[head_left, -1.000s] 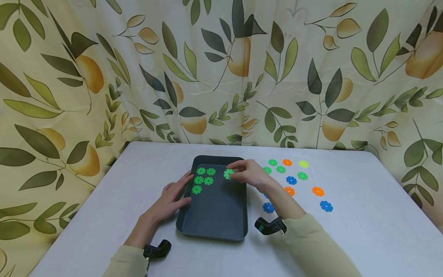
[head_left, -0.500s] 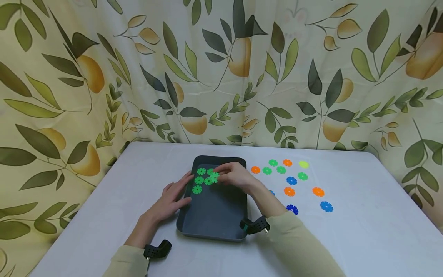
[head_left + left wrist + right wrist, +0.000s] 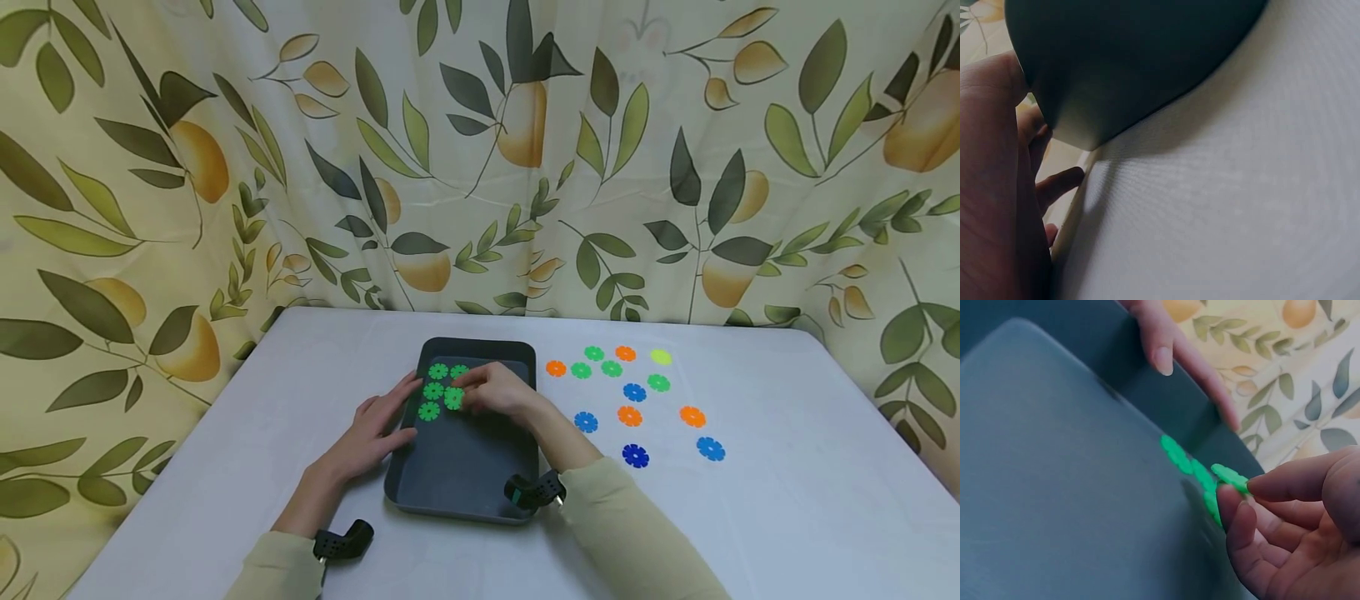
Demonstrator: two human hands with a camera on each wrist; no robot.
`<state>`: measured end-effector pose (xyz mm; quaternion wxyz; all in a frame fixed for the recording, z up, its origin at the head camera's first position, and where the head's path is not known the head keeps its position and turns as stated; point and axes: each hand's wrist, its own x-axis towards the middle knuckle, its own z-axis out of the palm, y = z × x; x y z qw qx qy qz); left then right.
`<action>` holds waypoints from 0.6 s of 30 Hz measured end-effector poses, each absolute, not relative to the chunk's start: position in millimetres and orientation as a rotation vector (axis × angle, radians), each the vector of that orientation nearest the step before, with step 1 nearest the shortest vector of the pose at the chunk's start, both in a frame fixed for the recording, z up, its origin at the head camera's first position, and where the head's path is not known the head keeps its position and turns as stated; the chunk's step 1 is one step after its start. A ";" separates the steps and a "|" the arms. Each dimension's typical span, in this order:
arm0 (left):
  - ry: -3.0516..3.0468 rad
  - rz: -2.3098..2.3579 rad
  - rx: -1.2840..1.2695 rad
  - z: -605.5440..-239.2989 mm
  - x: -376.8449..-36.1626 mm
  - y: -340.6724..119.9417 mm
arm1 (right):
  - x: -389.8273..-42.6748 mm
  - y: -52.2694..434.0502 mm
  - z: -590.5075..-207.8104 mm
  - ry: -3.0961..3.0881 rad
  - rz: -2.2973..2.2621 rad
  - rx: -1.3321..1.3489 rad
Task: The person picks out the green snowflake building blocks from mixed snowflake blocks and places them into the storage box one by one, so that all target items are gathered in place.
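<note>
My right hand (image 3: 497,390) pinches a green notched plastic disc (image 3: 1230,477) between thumb and fingertips, held tilted above the dark grey tray (image 3: 465,467). Under and beside it, several green discs (image 3: 432,390) lie in the tray's far left corner area, some partly covered by my fingers. With fairly straight fingers, my left hand (image 3: 377,421) rests against the outside of the tray's left wall. The left wrist view has that thumb (image 3: 997,78) by the tray wall (image 3: 1129,56) and the other fingers behind it.
Right of the tray, loose discs are spread on the white table: green ones (image 3: 658,382), orange ones (image 3: 693,417), blue ones (image 3: 710,448), a dark blue one (image 3: 635,455) and a yellow one (image 3: 661,357). A patterned curtain (image 3: 480,167) hangs behind the table.
My right hand has carried the green disc leftward over the tray, then slightly nearer, to beside the other green discs. My left hand has stayed at the tray's left side.
</note>
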<state>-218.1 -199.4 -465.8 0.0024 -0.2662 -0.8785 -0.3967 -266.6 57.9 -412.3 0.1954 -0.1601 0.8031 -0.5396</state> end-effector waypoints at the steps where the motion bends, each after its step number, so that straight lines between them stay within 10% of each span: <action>1: -2.755 -1.248 -0.836 -465.9 -218.3 -199.4 | -266.5 57.9 -412.9 2.249 -1.505 -0.447; 18: -2.751 -1.220 -0.848 -466.6 -219.1 -199.5 | -262.6 50.6 -417.4 2.254 -1.481 -0.429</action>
